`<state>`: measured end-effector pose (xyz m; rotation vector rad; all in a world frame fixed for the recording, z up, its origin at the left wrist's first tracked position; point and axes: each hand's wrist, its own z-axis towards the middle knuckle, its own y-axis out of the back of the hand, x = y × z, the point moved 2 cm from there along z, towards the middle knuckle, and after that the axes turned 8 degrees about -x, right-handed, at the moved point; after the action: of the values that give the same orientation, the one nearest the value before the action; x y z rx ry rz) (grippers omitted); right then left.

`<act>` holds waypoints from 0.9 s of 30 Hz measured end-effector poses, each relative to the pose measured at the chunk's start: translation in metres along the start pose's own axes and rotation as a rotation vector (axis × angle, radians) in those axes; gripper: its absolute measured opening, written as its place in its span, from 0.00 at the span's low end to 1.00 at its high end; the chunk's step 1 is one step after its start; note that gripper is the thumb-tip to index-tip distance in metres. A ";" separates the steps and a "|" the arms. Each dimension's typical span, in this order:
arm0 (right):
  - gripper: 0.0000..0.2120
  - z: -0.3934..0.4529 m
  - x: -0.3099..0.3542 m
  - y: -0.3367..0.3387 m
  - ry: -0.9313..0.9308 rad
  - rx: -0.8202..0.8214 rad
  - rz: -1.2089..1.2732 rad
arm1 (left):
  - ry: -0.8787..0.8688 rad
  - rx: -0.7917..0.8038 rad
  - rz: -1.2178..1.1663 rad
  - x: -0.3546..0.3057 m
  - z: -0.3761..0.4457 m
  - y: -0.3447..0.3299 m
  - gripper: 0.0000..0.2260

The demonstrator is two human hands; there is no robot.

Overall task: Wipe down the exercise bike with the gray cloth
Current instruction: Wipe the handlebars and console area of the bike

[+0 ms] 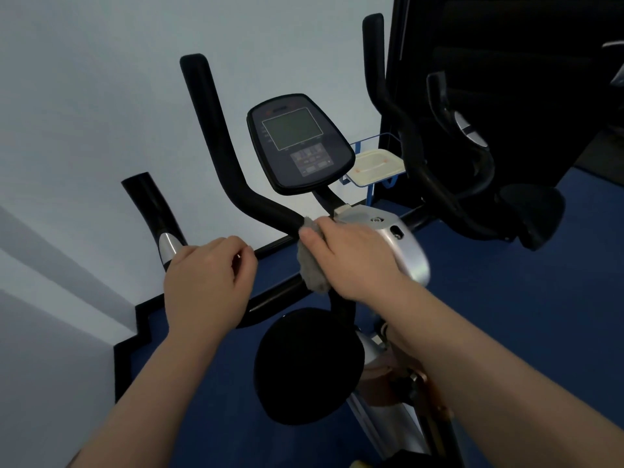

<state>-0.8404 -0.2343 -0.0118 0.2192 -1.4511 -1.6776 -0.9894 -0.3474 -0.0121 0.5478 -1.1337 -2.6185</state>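
— Gray cloth [312, 261]: where is it?
— Bunched under the right hand [351, 258], whose fingers curl round it and press it against the black handlebar [216, 157] of the exercise bike [401, 238], just below the console [299, 143].
— And the left hand [206, 278]?
— Fingers loosely curled, resting on the near handlebar grip; whether it truly grips cannot be told.
— Anything else?
— Black saddle [309, 366] below, blue floor [506, 298], pale wall [84, 96] behind.

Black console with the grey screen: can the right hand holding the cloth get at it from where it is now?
Probably yes. The right hand grips the gray cloth on the black handlebar just below the black console, and nothing stands between them.
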 end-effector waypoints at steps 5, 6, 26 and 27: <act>0.20 0.002 -0.004 -0.004 -0.081 -0.005 0.065 | -0.006 0.038 0.027 -0.002 0.001 0.003 0.11; 0.18 -0.010 -0.004 -0.006 -0.060 -0.094 0.099 | -0.006 0.047 0.033 -0.002 0.001 0.003 0.11; 0.22 0.011 -0.008 -0.010 -0.124 -0.026 0.192 | 0.008 0.052 0.066 -0.004 0.000 0.004 0.12; 0.22 0.010 -0.007 -0.009 -0.128 -0.043 0.196 | 0.006 0.059 0.069 -0.004 0.001 0.004 0.12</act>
<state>-0.8470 -0.2229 -0.0197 -0.0539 -1.4776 -1.5836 -0.9855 -0.3481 -0.0078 0.5193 -1.2098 -2.5307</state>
